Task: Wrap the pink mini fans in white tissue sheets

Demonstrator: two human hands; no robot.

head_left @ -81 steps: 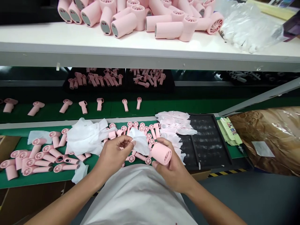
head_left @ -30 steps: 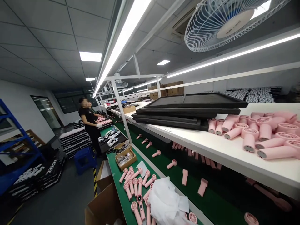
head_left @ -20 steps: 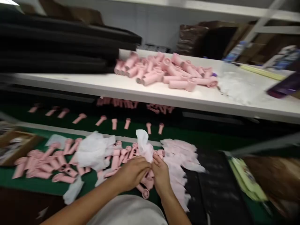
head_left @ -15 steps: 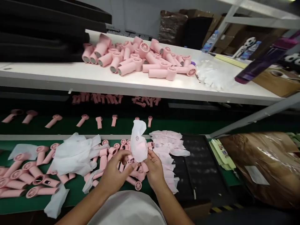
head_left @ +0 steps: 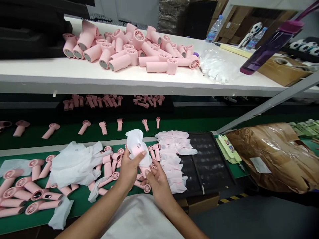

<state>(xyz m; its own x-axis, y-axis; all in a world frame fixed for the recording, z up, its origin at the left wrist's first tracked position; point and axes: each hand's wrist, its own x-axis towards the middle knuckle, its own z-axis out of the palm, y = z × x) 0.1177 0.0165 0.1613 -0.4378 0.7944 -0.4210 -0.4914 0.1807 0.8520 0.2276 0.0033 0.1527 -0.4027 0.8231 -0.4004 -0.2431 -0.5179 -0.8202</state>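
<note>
A frosted white plastic bag [head_left: 135, 142] covers the upper part of a pink handheld fan [head_left: 144, 170], whose handle end sticks out below. My left hand [head_left: 130, 167] is closed on the bag, thumb across its front. Lower down, my right hand [head_left: 157, 182] pinches the bare end of the handle. Loose pink fans [head_left: 107, 168] lie beneath and around both hands on the green surface. To the left is a heap of white bags [head_left: 74, 164]. On the right, bagged fans [head_left: 173, 159] lie in rows on a black tray [head_left: 206, 166].
Above, a white shelf [head_left: 99, 74] bears a pile of pink fans [head_left: 129, 46], a clear plastic bag [head_left: 216, 68] and a purple bottle [head_left: 269, 46]. Single fans stand along the green belt [head_left: 132, 127] behind. Green boxes [head_left: 228, 149] and a brown wrapped bundle [head_left: 274, 152] are at right.
The bag has slid down over the fan, with the handle end now showing below it. My left hand has moved up onto the bag. The view has shifted slightly.
</note>
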